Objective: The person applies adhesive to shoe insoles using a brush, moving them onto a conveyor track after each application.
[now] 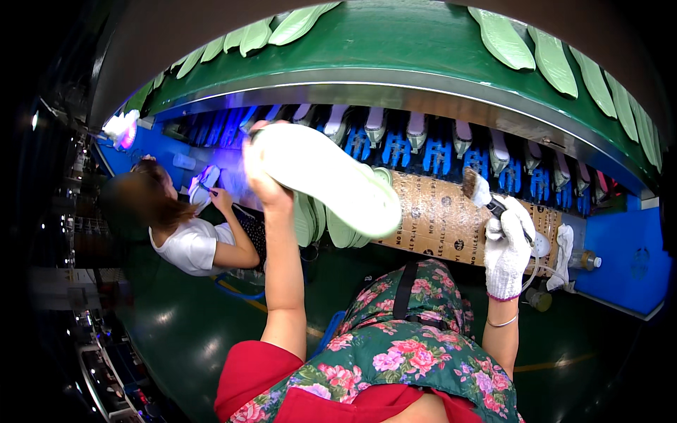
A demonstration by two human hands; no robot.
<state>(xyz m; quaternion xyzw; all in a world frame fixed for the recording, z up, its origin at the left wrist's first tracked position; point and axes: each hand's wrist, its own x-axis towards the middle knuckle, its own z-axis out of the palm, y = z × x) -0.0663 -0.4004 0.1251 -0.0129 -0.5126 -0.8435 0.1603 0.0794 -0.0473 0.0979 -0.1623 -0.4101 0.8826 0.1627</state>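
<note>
My bare left hand [266,180] grips one end of a pale green shoe sole [321,169]; its fingers curl behind and are partly hidden. The sole is raised in front of me, tilted down to the right, its broad face bright in the light. My right hand [506,254], in a white knit glove, is closed round the dark handle of a brush [477,189]. Its bristles point up and to the left, apart from the sole. Beneath the raised sole, several more green soles [341,229] stand together at the left end of a cardboard-covered bench [437,211].
A green conveyor [395,56] crosses ahead, carrying pale green soles [504,42]. Under its metal edge, shoes [416,130] hang in a row by blue holders [437,156]. A co-worker [201,240] sits at the left. White cloth [563,254] and a clear bottle [584,260] are right.
</note>
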